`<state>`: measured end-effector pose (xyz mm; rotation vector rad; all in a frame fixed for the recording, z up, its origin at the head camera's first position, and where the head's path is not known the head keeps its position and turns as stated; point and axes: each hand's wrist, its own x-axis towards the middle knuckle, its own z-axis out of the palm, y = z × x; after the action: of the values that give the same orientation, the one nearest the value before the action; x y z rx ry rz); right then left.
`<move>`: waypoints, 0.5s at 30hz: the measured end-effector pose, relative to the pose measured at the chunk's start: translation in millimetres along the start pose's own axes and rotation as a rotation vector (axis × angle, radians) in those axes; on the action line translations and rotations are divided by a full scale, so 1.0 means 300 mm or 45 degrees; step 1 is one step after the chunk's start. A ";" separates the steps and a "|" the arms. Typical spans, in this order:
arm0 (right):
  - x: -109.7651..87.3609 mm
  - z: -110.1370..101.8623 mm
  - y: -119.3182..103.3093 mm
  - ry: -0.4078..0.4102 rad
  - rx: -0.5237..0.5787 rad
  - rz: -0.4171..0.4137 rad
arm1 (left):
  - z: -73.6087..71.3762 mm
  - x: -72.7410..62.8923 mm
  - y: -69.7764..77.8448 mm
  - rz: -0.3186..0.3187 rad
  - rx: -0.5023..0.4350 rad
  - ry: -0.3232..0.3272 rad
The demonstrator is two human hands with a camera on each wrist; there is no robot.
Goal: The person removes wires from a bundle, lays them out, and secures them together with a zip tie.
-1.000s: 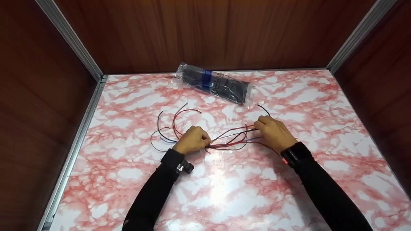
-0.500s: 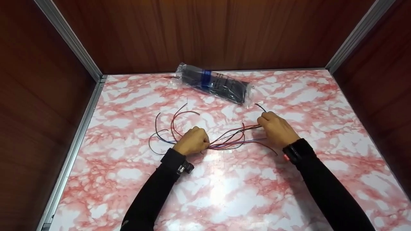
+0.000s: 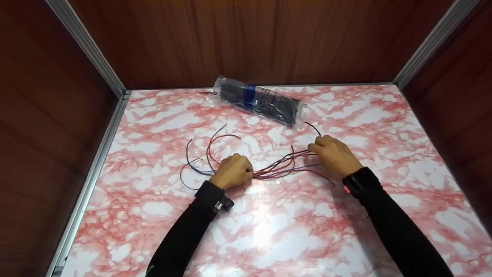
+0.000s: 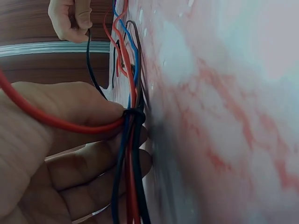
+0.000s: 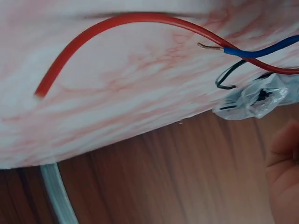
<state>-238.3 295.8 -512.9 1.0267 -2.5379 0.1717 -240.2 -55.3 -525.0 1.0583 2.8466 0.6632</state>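
Observation:
My left hand (image 3: 232, 171) pinches a bundle of thin red, blue and black wires (image 4: 133, 172) near its middle. A black band (image 4: 135, 115), apparently a cable tie, circles the bundle at the fingertips. My right hand (image 3: 338, 157) pinches the tie's thin black tail (image 4: 88, 58), held off to the right of the bundle. Beyond those fingers the free black end (image 3: 314, 128) curves away toward the back. Loose wire ends fan out on both sides, among them a red wire (image 5: 140, 17) and a blue wire (image 5: 261, 50) with bare copper showing. The right fingertips are mostly hidden in the right wrist view.
A clear plastic bag (image 3: 265, 102) of black strips with a blue band lies at the back of the red-and-white marbled table (image 3: 161, 223). Brown wood-look panels (image 3: 246, 42) with metal corner rails enclose the back and both sides.
My right hand has shifted slightly to the right, along with the black tail. My left hand stays at the same place on the bundle, and the wires have shifted a little.

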 end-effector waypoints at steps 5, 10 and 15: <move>0.008 0.006 -0.005 -0.012 -0.039 -0.073 | -0.001 -0.013 -0.001 0.016 0.011 -0.004; 0.024 0.013 0.008 0.072 -0.039 -0.063 | 0.012 -0.026 0.005 0.068 0.031 -0.017; 0.024 0.021 0.028 0.144 -0.022 0.039 | 0.040 -0.026 0.010 0.123 0.006 0.055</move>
<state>-250.7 295.7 -515.5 0.9447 -2.4503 0.2100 -230.2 -53.5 -535.6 1.2036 2.8500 0.6941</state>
